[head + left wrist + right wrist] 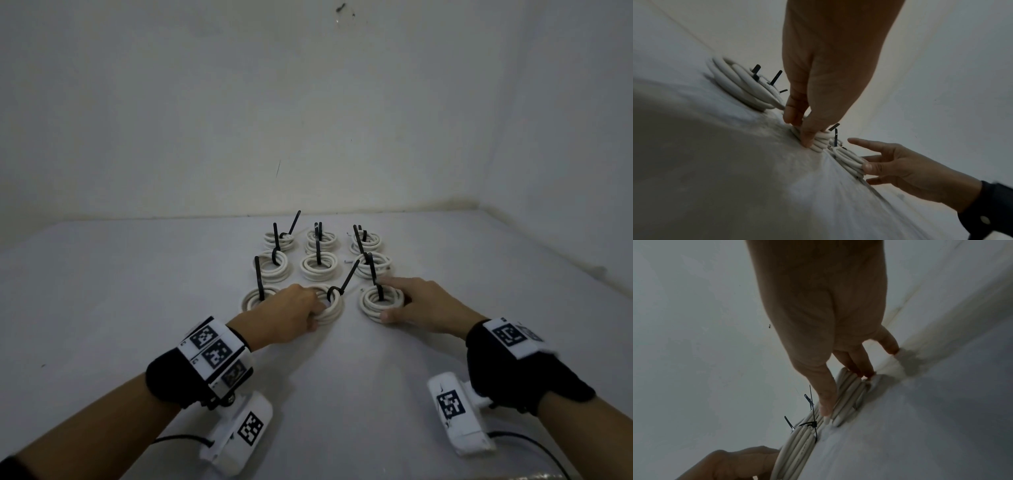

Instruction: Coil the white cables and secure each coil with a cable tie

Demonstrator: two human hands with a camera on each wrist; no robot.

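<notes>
A pale grey table surface [102, 291] fills the lower half of the head view, under dim, even light. A plain off-white wall [171, 102] rises behind it towards 12 o'clock, with a small dark smudge [343, 9] near its top. A second wall [582, 137] closes the corner around 2 o'clock.

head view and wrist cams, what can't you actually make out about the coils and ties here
- Head view: the left hand covers the near side of the front middle coil, so its finger hold is hidden there.
- Head view: back-row coils are too small to tell whether each tie is locked.
- Right wrist view: the front right coil is blurred and dim; its cable ends are unclear.
</notes>
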